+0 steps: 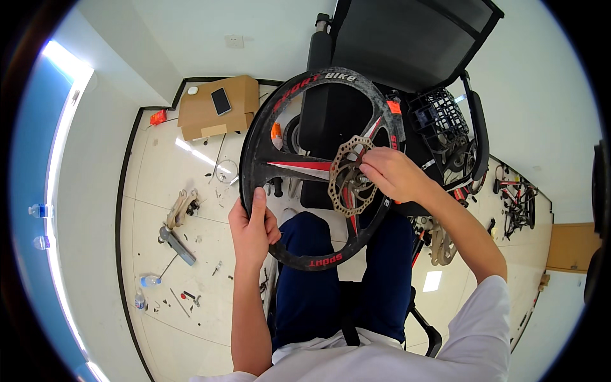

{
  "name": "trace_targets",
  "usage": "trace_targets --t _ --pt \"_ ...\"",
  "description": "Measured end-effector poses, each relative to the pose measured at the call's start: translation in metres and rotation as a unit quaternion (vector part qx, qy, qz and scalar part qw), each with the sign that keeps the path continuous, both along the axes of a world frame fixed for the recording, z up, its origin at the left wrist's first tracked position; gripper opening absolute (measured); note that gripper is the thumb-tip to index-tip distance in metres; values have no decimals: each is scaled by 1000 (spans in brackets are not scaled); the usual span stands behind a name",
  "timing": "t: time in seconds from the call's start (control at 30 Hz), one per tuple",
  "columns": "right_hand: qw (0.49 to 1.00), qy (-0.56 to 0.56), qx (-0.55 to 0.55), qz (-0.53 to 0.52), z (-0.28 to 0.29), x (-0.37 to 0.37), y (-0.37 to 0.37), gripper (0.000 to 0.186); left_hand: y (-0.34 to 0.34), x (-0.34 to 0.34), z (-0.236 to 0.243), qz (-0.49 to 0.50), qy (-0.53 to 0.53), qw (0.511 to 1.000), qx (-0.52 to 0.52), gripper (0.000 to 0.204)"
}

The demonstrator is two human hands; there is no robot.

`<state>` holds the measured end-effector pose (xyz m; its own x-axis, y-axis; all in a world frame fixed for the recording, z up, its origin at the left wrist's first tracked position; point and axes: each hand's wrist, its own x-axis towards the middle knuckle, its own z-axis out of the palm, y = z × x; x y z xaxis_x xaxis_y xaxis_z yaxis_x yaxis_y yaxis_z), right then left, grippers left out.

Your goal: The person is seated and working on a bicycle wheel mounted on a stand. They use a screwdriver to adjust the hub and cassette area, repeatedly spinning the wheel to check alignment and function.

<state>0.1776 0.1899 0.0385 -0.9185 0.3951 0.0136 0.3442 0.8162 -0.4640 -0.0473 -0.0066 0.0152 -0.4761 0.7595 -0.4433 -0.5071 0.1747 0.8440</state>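
A black spoked bicycle wheel [262,153] with red and white markings stands tilted over my knees. My left hand [253,230] is closed round its rim at the lower left, thumb on the near face. A silver brake disc [337,194] with a toothed edge sits at the wheel's hub. Over the disc's upper right side, my right hand [396,175] has its fingers pinched together close to the hub. Whatever lies between those fingertips is hidden.
Behind the wheel stands a black office chair [407,44] with a black basket [439,114]. A phone [221,101] lies on a cardboard box [240,92]. Bottles [151,281], tools and small parts are scattered on the left floor. A folded bicycle [517,200] is at far right.
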Motion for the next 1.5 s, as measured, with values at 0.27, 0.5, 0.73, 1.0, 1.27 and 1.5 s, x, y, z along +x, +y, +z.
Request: trace_targets --t 0.27,0.5,0.73,1.0,1.27,1.5 --pt "989 60 -29 -129 -18 3 -24 24 1 1 -2 3 8 1000 1 37" --pt "996 50 41 -56 -20 8 -20 22 3 3 1 4 18 1000 -15 41" --pt "999 25 -19 -13 -20 8 -4 29 1 2 -1 -1 9 1000 -6 38" --pt "994 -59 -87 -16 -10 1 4 38 4 4 1 7 30 999 -15 42" --pt "994 27 -64 -83 -14 5 0 36 1 2 0 2 11 1000 0 40" --pt "971 87 -146 -169 -24 11 -4 32 2 2 -3 0 14 1000 -6 40"
